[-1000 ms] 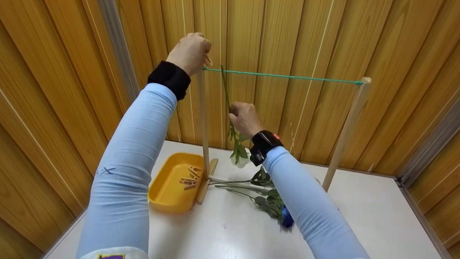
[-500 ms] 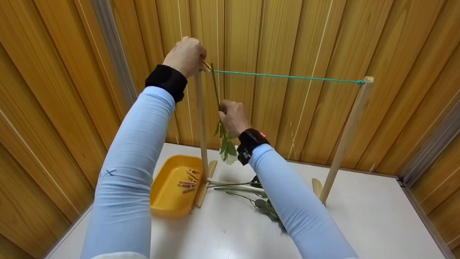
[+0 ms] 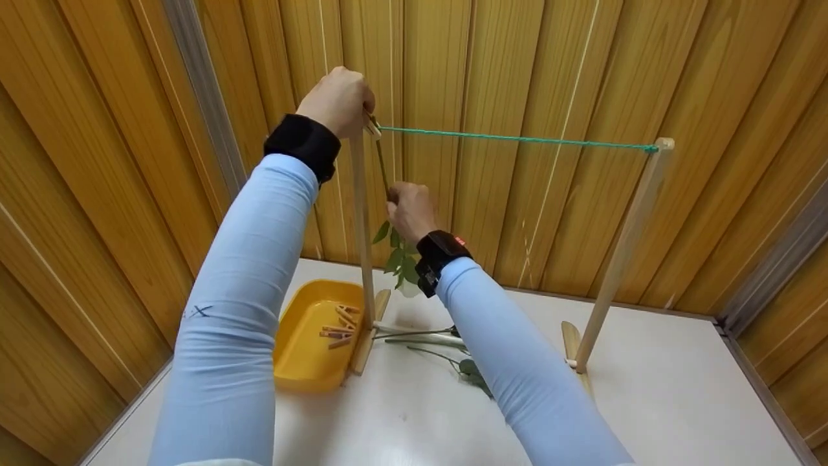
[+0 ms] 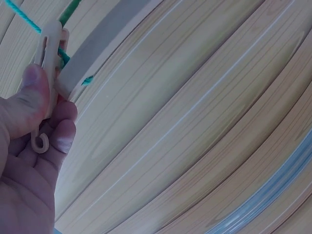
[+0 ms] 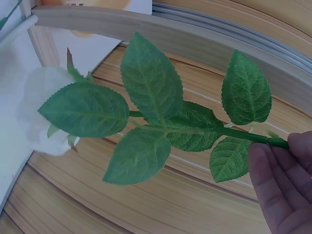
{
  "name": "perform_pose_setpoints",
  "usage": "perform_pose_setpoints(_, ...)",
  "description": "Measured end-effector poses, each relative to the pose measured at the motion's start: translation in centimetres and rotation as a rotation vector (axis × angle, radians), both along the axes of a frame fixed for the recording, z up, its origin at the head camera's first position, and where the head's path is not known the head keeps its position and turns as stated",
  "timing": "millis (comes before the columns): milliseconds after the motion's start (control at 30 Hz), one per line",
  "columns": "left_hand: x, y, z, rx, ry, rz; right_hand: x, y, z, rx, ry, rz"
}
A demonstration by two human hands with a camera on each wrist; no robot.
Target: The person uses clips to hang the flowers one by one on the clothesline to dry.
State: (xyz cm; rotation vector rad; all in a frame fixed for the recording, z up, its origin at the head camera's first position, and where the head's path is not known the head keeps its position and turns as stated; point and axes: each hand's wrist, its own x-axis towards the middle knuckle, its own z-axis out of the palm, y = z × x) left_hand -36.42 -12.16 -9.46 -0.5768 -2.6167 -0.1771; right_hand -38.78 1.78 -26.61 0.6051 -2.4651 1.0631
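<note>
Green string [image 3: 517, 137] is stretched between a left post [image 3: 362, 220] and a right post [image 3: 624, 259], both of wood. Close to the left post's top, a peg [image 4: 51, 53] is pinched by the left hand [image 3: 337, 103], with the thumb pressed to one side and fingers curled behind; the peg's nose is set at the string, beside the upper end of a green stem [image 3: 381, 162], though whether that stem is clamped cannot be told. Lower down, the stem is gripped by the right hand [image 3: 413, 210], thumb and fingers closed upon it, so that the white flower [image 5: 46, 109] is held upside down below the string, its toothed leaves [image 5: 151, 78] spread between hand and petals. More pegs [image 3: 343, 327] are gathered in a yellow tray [image 3: 297, 362] by the left post's foot, and further leafy stems [image 3: 427, 336] are laid on the white table [image 3: 686, 382], partly hidden by the right sleeve [image 3: 524, 356]
</note>
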Motion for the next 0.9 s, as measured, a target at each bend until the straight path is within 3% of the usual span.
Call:
perform_pose_setpoints(167, -0.08, 0.32, -0.26, -0.01, 0.007, -0.002, 0.11, -0.16, -0.21, -0.031, -0.06, 0.007)
perform_pose_setpoints(567, 0.05, 0.73, -0.58, -0.033, 0.016, -0.023, 0.08, -0.34, -0.18, 0.008, -0.029, 0.007)
perform_pose_setpoints(900, 0.46, 0.82, -0.62, -0.044, 0.023, -0.036, 0.44, -0.22, 0.3, 0.029, -0.066, 0.076)
